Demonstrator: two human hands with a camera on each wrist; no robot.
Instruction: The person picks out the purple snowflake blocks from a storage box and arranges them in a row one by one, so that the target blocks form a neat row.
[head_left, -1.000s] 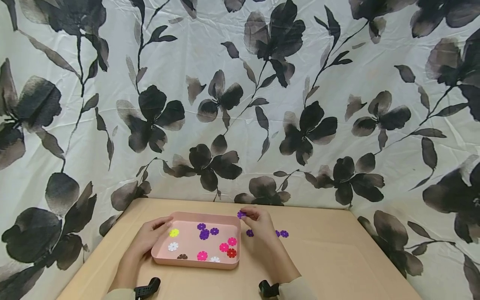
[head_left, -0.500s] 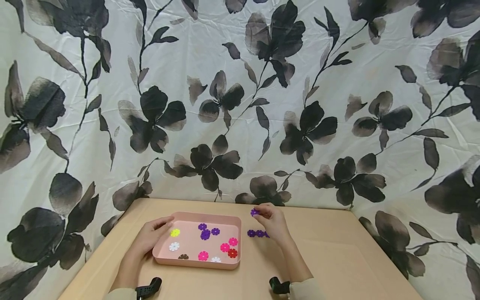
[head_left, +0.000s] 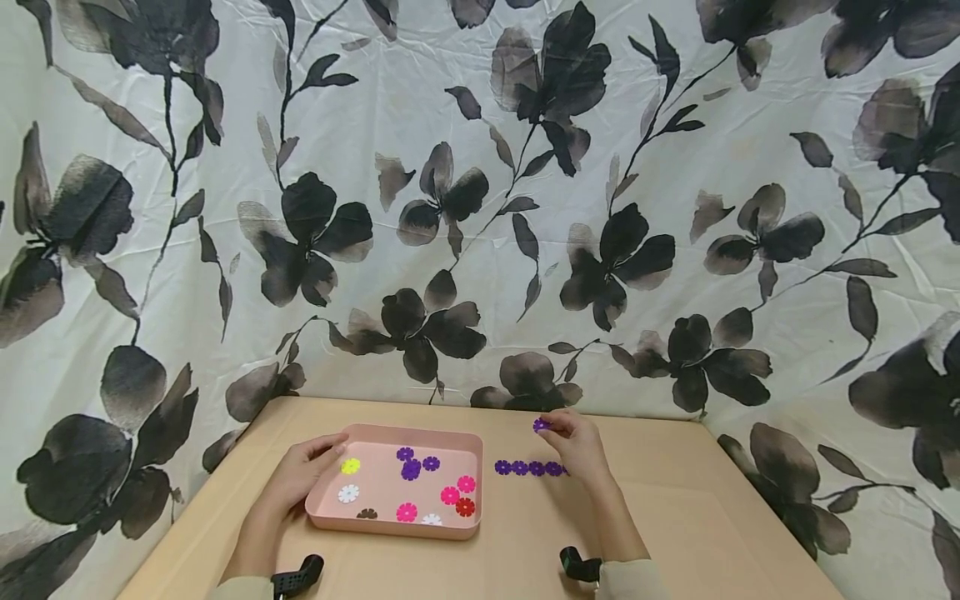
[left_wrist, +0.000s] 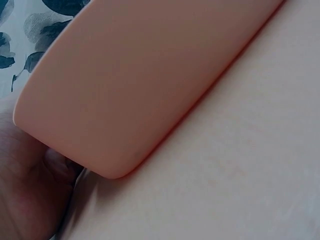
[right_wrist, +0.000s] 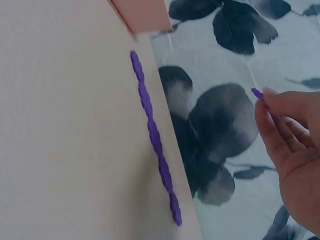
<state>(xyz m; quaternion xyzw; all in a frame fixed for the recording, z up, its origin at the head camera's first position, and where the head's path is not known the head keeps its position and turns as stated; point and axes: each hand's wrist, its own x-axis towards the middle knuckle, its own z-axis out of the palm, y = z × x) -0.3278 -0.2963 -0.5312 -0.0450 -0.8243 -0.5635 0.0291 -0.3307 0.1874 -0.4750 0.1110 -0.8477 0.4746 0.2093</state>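
Lining up the purple flowers beside the tray

Our right hand (head_left: 573,442) pinched a purple flower (head_left: 541,425) just above the row (head_left: 528,468) on the table (head_left: 675,517); left hand (head_left: 296,475) gripped the pink tray (head_left: 390,527). Next up, we figured: setting it at the row's right end.

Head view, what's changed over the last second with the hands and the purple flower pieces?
The right hand, pinching a purple flower piece, moved right, away from the pink tray, uncovering more of the purple row on the table. The left hand kept holding the tray's left edge; the pieces in the tray stayed put.
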